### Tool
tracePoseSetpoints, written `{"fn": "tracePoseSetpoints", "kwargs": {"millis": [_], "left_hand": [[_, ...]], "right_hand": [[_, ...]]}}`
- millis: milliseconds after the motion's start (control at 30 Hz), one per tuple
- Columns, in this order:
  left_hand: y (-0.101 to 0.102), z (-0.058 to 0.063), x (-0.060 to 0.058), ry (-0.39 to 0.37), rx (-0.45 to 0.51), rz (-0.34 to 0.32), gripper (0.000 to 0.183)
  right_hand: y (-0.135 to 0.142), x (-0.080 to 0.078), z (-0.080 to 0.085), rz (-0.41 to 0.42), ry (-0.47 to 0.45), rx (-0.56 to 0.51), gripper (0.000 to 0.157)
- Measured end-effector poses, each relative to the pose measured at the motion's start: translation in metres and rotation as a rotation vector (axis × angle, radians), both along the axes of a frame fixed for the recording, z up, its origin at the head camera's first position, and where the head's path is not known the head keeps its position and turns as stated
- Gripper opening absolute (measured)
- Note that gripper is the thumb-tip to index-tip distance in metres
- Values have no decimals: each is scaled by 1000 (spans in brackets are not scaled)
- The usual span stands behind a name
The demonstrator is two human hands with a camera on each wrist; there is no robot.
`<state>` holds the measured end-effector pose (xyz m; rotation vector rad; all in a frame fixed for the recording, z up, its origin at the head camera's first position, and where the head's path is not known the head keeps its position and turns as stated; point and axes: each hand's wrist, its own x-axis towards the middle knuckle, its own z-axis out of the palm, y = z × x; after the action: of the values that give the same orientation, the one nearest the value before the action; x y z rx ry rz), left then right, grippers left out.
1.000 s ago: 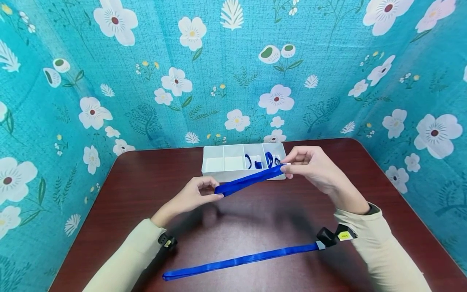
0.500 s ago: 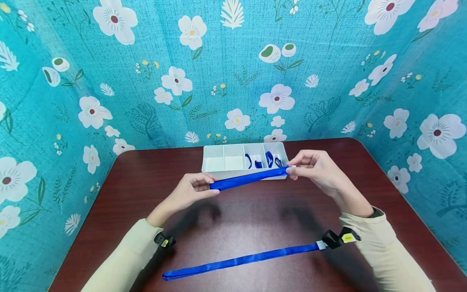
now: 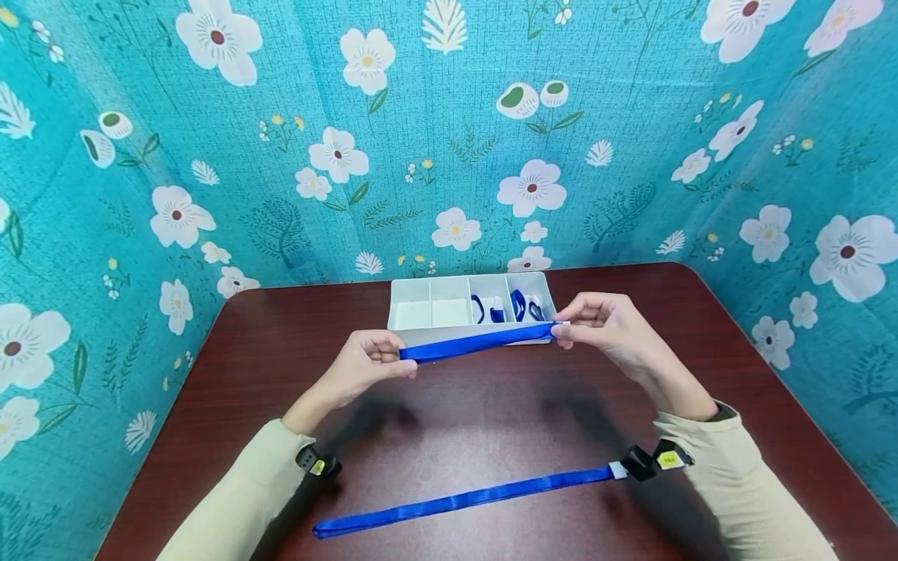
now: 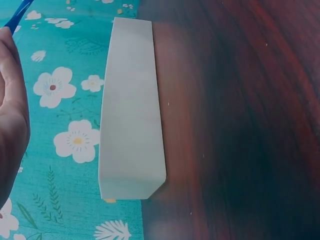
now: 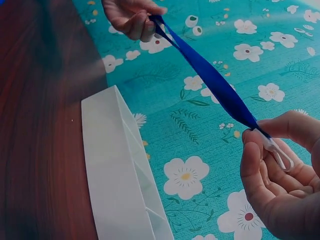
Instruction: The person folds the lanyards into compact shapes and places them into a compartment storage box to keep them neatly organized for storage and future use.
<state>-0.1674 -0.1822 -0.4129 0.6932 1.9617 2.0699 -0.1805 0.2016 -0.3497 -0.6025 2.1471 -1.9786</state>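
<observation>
A folded blue lanyard (image 3: 477,344) is stretched between both hands, raised in front of the white tray. Its left end is pinched between thumb and fingers of my left hand (image 3: 365,362). At the other end, my right hand (image 3: 609,331) pinches the band near its white clip; in the right wrist view the clip's hook (image 5: 283,159) sticks out beside the fingers. A second blue lanyard (image 3: 459,502) lies on the table nearer to me, its pale fitting (image 3: 618,470) at the right, close to the right wrist's camera. The left wrist view shows only a tip of the held lanyard (image 4: 18,16).
The white divided tray (image 3: 421,336) stands at the table's back edge. Blue looped pieces (image 3: 517,305) lie in its two right compartments. Behind it hangs a teal flowered cloth (image 3: 414,156). The dark wooden table (image 3: 252,366) extends around the tray.
My left hand has shifted left and slightly up, my right hand right and slightly down. The held lanyard now looks straighter and less slanted. The lanyard on the table has stayed put.
</observation>
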Motion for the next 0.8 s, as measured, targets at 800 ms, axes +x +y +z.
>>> {"fn": "tracePoseSetpoints", "kwargs": {"millis": [800], "left_hand": [[10, 12, 1, -264, 181, 214, 8]], "right_hand": [[-6, 0, -9, -6, -18, -11, 7]]}}
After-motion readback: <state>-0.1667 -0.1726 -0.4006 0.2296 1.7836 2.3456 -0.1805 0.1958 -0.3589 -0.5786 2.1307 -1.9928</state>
